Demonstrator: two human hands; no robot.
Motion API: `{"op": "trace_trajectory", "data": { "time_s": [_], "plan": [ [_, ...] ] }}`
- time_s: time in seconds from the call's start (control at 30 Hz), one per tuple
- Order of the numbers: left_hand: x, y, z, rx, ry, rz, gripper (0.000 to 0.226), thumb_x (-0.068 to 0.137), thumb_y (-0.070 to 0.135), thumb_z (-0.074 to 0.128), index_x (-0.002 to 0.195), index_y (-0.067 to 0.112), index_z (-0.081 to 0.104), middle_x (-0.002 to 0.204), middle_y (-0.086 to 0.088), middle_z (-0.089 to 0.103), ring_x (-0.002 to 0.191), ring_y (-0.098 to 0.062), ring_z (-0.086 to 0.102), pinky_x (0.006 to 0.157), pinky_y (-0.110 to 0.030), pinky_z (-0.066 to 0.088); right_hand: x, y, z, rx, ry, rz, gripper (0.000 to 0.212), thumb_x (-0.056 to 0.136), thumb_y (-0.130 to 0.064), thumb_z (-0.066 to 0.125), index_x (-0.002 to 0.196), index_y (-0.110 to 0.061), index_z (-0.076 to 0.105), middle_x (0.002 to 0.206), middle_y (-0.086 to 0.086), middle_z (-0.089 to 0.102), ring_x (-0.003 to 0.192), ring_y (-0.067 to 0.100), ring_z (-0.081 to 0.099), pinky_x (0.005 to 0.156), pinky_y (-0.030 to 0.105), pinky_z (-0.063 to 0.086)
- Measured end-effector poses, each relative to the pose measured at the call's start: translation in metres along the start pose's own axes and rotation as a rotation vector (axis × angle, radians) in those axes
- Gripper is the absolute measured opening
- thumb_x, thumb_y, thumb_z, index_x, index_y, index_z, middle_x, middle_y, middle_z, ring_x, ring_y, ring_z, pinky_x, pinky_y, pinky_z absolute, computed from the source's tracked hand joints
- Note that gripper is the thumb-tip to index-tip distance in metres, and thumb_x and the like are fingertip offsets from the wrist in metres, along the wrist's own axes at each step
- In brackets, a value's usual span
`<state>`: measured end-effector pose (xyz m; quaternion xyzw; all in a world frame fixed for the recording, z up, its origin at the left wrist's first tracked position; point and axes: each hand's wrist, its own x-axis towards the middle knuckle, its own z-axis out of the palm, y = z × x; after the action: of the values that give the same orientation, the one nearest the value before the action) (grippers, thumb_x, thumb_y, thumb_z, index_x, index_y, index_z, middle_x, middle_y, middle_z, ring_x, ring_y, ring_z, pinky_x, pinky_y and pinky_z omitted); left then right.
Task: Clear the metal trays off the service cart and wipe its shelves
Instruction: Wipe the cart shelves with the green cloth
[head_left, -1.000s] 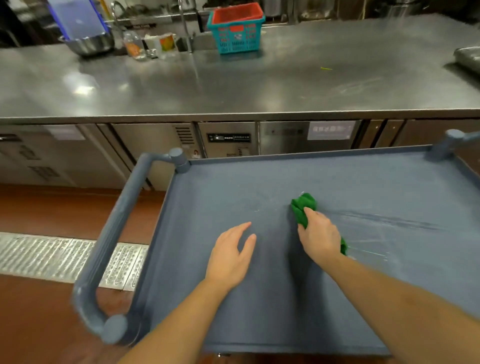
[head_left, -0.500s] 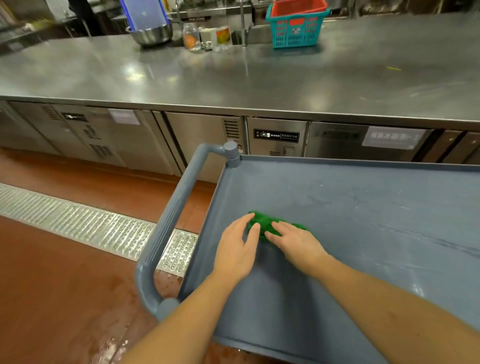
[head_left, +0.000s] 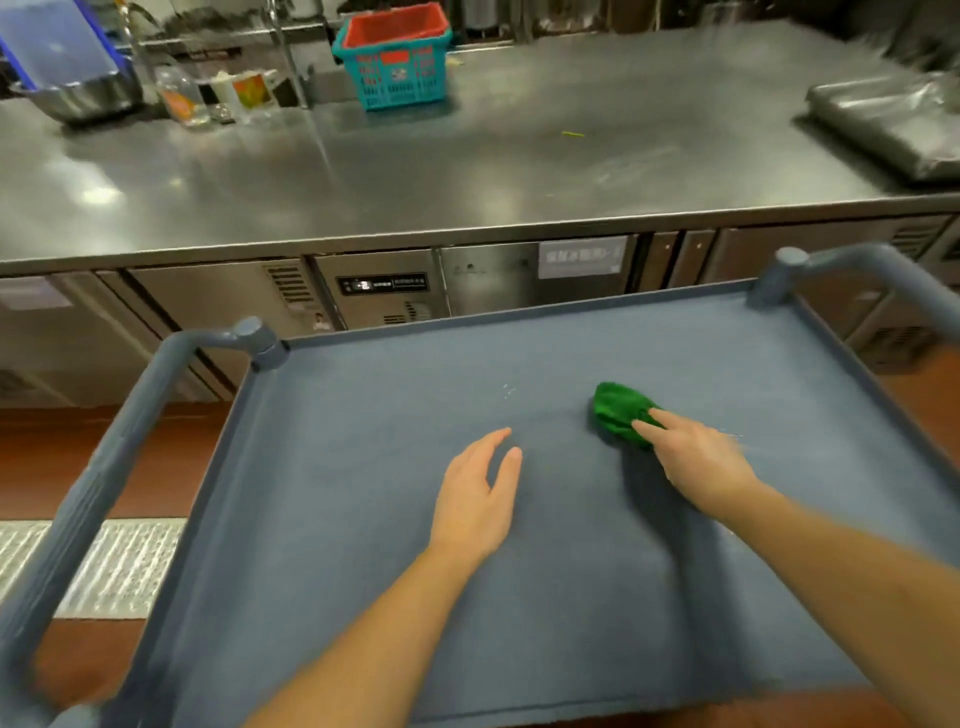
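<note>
Now your right hand (head_left: 696, 462) lies on the cloth (head_left: 615, 413). Its fingers (head_left: 662, 418) are straight and press the cloth down on the shelf (head_left: 363, 519). They do not curl round it. The cloth is green and bunched up. Part of it is under your fingertips, and the rest pokes out past them on the far side of the hand.

Your left hand (head_left: 475, 499) is just to the left of your right hand, apart from the cloth. It is flat and loose, palm down over the shelf, and it holds nothing. I cannot tell if it touches the shelf.

The blue-grey shelf lies under both hands. The cart's handle (head_left: 104, 467) is well off to the left of your left hand.

Far past both hands is the steel counter (head_left: 467, 171). On it, far ahead and to the right of your right hand, lies a shiny metal tray (head_left: 893, 119). Far ahead of your left hand stands a teal basket (head_left: 395, 67). Further left is a metal bowl (head_left: 78, 96).
</note>
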<state>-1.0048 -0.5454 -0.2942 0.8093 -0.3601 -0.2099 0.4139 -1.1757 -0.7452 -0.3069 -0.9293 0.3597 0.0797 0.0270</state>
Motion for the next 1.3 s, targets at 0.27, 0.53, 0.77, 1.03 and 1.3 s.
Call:
{"op": "trace_trajectory", "data": {
  "time_s": [0.27, 0.53, 0.77, 1.03, 1.3],
  "plan": [
    [0.006, 0.08, 0.111, -0.004, -0.178, 0.105, 0.038, 0.099, 0.032, 0.048, 0.134, 0.019, 0.054, 0.139, 0.005, 0.053, 0.131, -0.01, 0.043, 0.111, -0.026, 0.029, -0.069, 0.155, 0.006, 0.102, 0.043, 0.385, 0.049, 0.096, -0.012, 0.043, 0.142, -0.029, 0.045, 0.152, 0.001, 0.039, 0.125, 0.031, 0.052, 0.094, 0.039, 0.048],
    [0.002, 0.106, 0.151, -0.046, -0.238, 0.139, 0.037, 0.098, 0.031, 0.049, 0.132, 0.018, 0.056, 0.136, 0.005, 0.055, 0.129, -0.01, 0.045, 0.11, -0.028, 0.031, -0.103, 0.175, 0.009, 0.172, 0.166, 0.568, 0.039, 0.092, -0.007, 0.047, 0.125, -0.023, 0.059, 0.129, 0.005, 0.059, 0.109, 0.034, 0.06, 0.085, 0.041, 0.051],
    [0.002, 0.079, 0.127, -0.106, -0.164, 0.063, 0.036, 0.097, 0.029, 0.051, 0.129, 0.013, 0.059, 0.132, 0.001, 0.059, 0.125, -0.013, 0.051, 0.108, -0.031, 0.035, -0.094, 0.039, 0.019, 0.257, 0.267, 0.446, 0.029, 0.077, -0.007, 0.064, 0.101, -0.022, 0.07, 0.102, 0.0, 0.069, 0.085, 0.03, 0.067, 0.064, 0.034, 0.053],
    [0.004, 0.017, 0.032, -0.087, -0.061, 0.018, 0.038, 0.098, 0.032, 0.048, 0.133, 0.018, 0.055, 0.135, 0.004, 0.056, 0.127, -0.01, 0.047, 0.11, -0.03, 0.033, -0.058, -0.11, 0.021, 0.233, 0.262, 0.275, 0.037, 0.046, -0.01, 0.085, 0.078, -0.024, 0.073, 0.071, -0.006, 0.067, 0.057, 0.022, 0.066, 0.04, 0.025, 0.046],
    [-0.006, -0.072, -0.09, -0.085, 0.122, -0.111, 0.039, 0.098, 0.033, 0.048, 0.134, 0.019, 0.054, 0.137, 0.006, 0.054, 0.128, -0.008, 0.046, 0.111, -0.031, 0.033, -0.016, -0.246, 0.012, 0.252, 0.28, 0.059, 0.034, 0.044, -0.01, 0.086, 0.071, -0.022, 0.07, 0.064, -0.005, 0.064, 0.049, 0.022, 0.063, 0.037, 0.024, 0.042]
  ]
}}
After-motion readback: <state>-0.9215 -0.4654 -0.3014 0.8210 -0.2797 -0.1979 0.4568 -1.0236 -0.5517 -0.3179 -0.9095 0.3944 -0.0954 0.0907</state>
